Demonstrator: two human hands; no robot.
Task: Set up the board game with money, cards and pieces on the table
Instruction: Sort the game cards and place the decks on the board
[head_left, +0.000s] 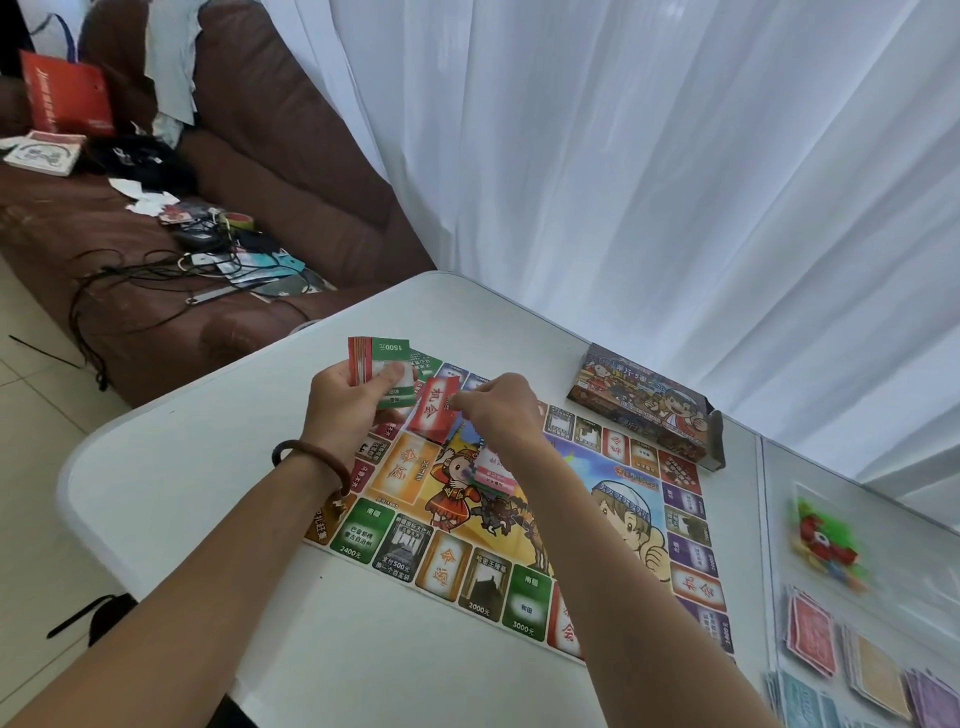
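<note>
left hand (353, 402) grips card stack (378, 358) | right hand (501, 410) pinches red card (434, 410) at its edge | cards likely thin, light, slick, bendable: hold edges

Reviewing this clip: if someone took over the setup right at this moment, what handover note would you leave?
Left hand: holds a stack of red and green cards above the board's far corner.
Right hand: pinches one red card with white characters.
Done: colourful printed game board lies flat on the white table, with a small pink-and-white card pile on its middle. Blurred piles of paper notes lie to the right.
Left: sort the held cards. The clear bag of red and green pieces is not yet unpacked.
</note>
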